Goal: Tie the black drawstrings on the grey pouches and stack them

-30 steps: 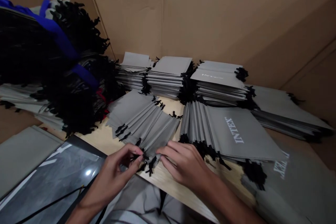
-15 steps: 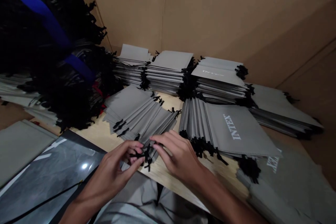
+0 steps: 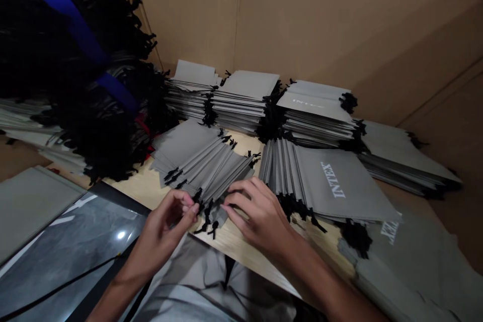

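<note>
Head cam — L hand & R hand nr grey pouches.

Grey drawstring pouches with black cords; the right one has white INTEX lettering. At far left, vivid blue straps cross black bundles with a touch of red. Pale yellowish wood tabletop; tan cardboard wall.

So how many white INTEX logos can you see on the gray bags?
3: a faint one on a rear stack, a clear one on the fanned row, and a partly covered one at lower right. Others may be hidden between bags.
</note>
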`<state>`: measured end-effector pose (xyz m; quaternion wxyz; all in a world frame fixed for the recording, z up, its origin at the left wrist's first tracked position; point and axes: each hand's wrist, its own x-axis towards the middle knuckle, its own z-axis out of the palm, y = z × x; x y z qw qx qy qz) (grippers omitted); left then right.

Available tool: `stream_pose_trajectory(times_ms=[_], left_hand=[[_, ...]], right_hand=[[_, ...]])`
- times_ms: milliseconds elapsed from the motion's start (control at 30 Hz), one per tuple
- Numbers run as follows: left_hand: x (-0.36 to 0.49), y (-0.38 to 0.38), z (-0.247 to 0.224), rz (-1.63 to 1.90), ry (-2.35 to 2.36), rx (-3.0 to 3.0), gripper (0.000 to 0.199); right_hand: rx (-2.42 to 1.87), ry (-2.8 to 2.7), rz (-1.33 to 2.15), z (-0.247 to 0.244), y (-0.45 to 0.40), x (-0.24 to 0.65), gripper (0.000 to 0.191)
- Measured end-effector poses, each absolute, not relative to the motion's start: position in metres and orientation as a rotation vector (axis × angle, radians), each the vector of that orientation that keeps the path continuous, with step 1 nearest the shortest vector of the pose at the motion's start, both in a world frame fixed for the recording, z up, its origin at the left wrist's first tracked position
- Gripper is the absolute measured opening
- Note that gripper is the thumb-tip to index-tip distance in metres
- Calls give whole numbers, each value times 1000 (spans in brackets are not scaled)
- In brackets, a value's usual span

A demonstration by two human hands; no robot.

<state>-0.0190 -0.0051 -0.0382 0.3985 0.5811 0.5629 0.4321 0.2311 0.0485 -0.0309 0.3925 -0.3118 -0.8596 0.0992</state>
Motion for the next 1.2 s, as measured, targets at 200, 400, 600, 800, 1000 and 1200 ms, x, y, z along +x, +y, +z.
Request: stream_pose_trajectory(times_ms=[200, 400, 600, 800, 1000, 1200], left_hand=[[-24, -4, -29, 995, 1335, 1719, 21], [-32, -12, -18, 921, 1436, 1714, 24], [-47, -18, -22, 1115, 1690, 1589, 27], [-35, -22, -15, 1233, 1793, 1496, 28], [-20, -27, 4, 1241, 1839, 1289, 38], [-23, -26, 8, 1344, 1935, 1243, 36]], right_hand=[[-793, -2267, 297, -33, 45, 230, 22], [-794, -2310, 400, -35, 43, 230, 41], [-835, -2365, 417, -36, 43, 230, 50], [-839, -2390, 436, -35, 43, 229, 57], [-874, -2434, 483, -34, 43, 227, 65], [-853, -2417, 491, -39, 44, 229, 66]])
